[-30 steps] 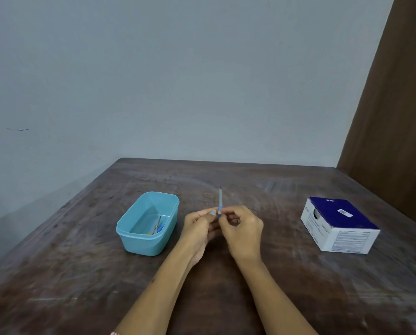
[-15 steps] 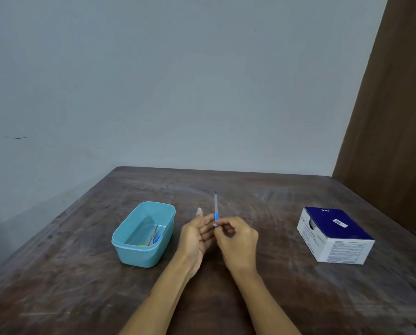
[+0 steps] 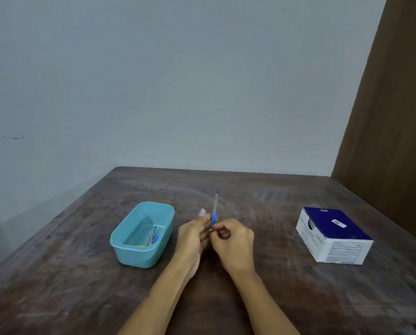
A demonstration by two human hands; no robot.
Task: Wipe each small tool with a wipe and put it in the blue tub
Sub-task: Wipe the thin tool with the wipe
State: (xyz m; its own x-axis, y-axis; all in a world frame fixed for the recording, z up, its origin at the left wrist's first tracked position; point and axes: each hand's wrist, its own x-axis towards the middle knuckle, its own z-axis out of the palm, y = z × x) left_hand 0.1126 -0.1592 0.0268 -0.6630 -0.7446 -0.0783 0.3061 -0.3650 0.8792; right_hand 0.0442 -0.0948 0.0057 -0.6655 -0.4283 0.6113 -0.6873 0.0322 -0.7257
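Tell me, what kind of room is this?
Probably a plain room at home or a small work corner, though that's a guess. There is a worn wooden table, a bare pale wall, and a blue tub beside a wipe box.

2 forearms reached in from the bottom edge, both bare to the frame's limit, with no sleeve, watch or bracelet showing. The left hand [image 3: 193,238] wore pale blue polish on 1 visible fingernail, at the tip of a raised finger. The right hand [image 3: 234,243] showed only its back and knuckles; its nails were hidden from the camera.
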